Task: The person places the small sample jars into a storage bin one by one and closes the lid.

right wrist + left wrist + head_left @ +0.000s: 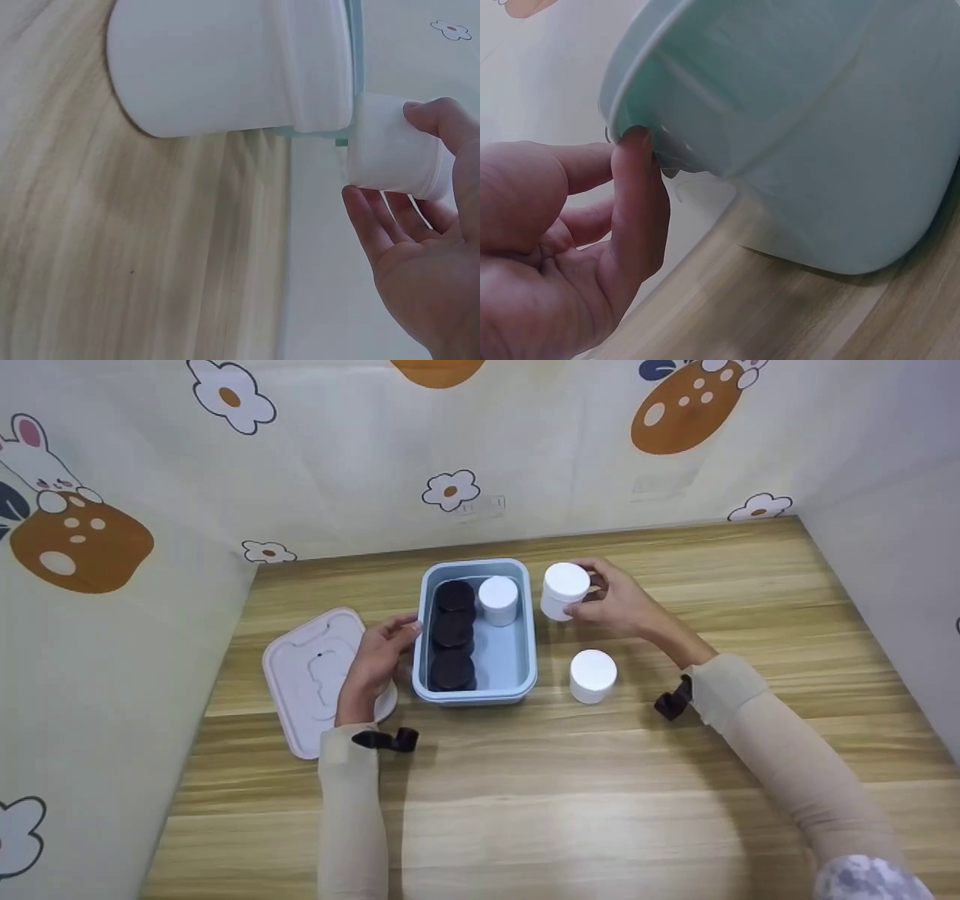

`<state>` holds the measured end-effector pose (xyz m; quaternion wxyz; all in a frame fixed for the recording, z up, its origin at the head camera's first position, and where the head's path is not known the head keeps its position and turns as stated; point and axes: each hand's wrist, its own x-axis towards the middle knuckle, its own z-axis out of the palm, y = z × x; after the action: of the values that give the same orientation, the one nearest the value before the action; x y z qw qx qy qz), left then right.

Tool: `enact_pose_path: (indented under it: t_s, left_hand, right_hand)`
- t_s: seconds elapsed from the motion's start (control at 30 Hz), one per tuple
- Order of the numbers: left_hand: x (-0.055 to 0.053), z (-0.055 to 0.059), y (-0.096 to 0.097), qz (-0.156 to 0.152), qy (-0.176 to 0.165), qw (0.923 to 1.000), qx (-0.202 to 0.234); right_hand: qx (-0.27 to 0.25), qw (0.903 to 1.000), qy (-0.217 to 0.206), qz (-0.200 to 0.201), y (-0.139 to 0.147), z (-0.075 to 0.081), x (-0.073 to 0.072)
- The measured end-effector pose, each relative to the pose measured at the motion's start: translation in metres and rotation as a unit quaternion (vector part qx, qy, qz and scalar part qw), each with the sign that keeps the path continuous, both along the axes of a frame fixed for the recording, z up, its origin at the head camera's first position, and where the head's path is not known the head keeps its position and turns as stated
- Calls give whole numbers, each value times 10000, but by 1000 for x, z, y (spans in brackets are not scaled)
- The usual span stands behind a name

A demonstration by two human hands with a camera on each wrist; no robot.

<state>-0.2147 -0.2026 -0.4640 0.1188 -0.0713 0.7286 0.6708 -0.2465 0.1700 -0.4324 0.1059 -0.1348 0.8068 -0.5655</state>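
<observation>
A light blue rectangular container holds three jars with black lids in a row along its left side. A white jar stands at its back right. My left hand holds the container's left rim, with fingertips right under the lip in the left wrist view. Just outside the right wall, my right hand grips another white lidded jar between thumb and fingers, clear of the table in the right wrist view. A third white jar stands upright on the table, nearer to me.
A pale, flat lid with rounded corners lies left of the container, partly under my left forearm. Beside my left wrist, a round white edge shows. The wooden table meets a patterned wall covering at the back.
</observation>
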Motion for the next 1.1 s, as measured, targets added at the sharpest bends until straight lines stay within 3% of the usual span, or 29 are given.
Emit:
enact_pose_path:
  t_s: [0.23,0.53,1.1]
  left_hand:
    - [0,0,-1,-21,-224,9997,-34]
    - [1,2,-3,-48,-344,9994,-33]
    - [0,1,-2,-46,-171,9998,-43]
  right_hand:
    - [-224,9995,104,220,-7,10,0]
    - [52,9997,99,237,-17,24,3]
    - [9,9978,382,547,-43,34,5]
